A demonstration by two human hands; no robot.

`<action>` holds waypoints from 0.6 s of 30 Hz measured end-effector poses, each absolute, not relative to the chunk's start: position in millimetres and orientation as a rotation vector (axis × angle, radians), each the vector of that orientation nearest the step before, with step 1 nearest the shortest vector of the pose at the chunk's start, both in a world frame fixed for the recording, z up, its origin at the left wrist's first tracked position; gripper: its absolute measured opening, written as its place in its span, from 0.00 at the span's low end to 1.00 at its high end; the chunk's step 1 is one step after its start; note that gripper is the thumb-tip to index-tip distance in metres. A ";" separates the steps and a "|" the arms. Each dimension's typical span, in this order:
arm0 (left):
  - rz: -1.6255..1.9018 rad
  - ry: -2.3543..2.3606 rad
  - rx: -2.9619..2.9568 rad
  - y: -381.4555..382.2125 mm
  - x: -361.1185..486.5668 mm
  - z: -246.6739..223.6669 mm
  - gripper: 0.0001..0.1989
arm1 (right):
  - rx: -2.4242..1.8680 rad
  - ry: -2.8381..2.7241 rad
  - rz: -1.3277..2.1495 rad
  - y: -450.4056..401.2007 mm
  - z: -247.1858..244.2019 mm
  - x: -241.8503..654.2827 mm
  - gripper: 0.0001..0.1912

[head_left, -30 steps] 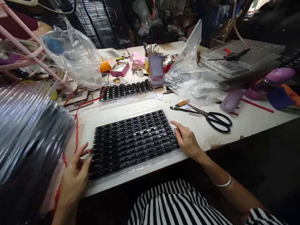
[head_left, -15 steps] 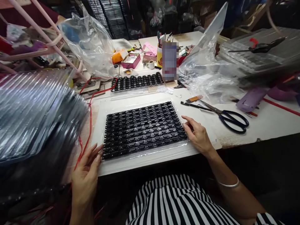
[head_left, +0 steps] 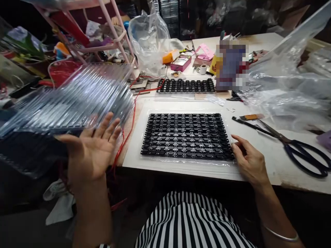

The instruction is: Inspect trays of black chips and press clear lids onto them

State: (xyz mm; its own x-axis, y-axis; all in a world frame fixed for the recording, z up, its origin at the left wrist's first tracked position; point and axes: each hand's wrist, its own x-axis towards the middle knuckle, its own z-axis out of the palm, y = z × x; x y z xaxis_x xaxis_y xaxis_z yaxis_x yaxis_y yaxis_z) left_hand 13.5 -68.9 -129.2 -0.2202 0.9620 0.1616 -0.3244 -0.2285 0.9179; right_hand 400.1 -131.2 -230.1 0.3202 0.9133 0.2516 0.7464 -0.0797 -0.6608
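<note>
- Black parts (head_left: 188, 136): small dark pcs in tight rows, approx. rectangular block, knobbly surface, silvery glints mostly mid-block & lower rows.
- They lie flat in a clear plastic tray (head_left: 186, 162), thin shiny rim showing along near edge; tray sits on white board (head_left: 178, 170), centre of the table, right in front of the person.
- 2nd batch of similar dark pcs (head_left: 186, 85) farther back, also on clear plastic.
- L of tray: stack of clear sheets (head_left: 85, 100), ridged, glossy, blurred. Red ribbon (head_left: 133, 124), narrow & flat, runs btwn stack & tray.
- R side: scissors (head_left: 305, 155) w/ dark loop handles, orange-handled cutter (head_left: 250, 117) just beside the blades.
- Hands well apart, one each side of tray.
- L hand (head_left: 93, 151): raised in front of stack, palm up, fingers spread, thumb out wide; can't tell if it touches the sheets.
- R hand (head_left: 249, 160): at tray's R edge, fingers curled, thumb under index; can't tell if pinching or just resting. Silvery bangle (head_left: 280, 235) on that forearm.
</note>
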 end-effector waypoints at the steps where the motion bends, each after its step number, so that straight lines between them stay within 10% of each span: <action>1: 1.656 0.935 0.921 -62.8 12.1 -119.8 0.39 | -1.867 -1.465 0.298 -131.3 -230.7 400.5 0.20; 6: 1.753 1.037 0.675 -43.5 10.1 -113.1 0.08 | -1.831 -1.466 0.304 -132.1 -232.2 400.0 0.20; 13: 1.504 1.045 0.993 -71.4 24.0 -135.1 0.08 | -1.636 -1.297 0.193 -121.5 -207.0 391.9 0.18; 18: 1.221 1.123 1.132 -82.1 35.9 -136.9 0.12 | -1.149 -1.103 0.869 -109.8 -163.6 392.2 0.27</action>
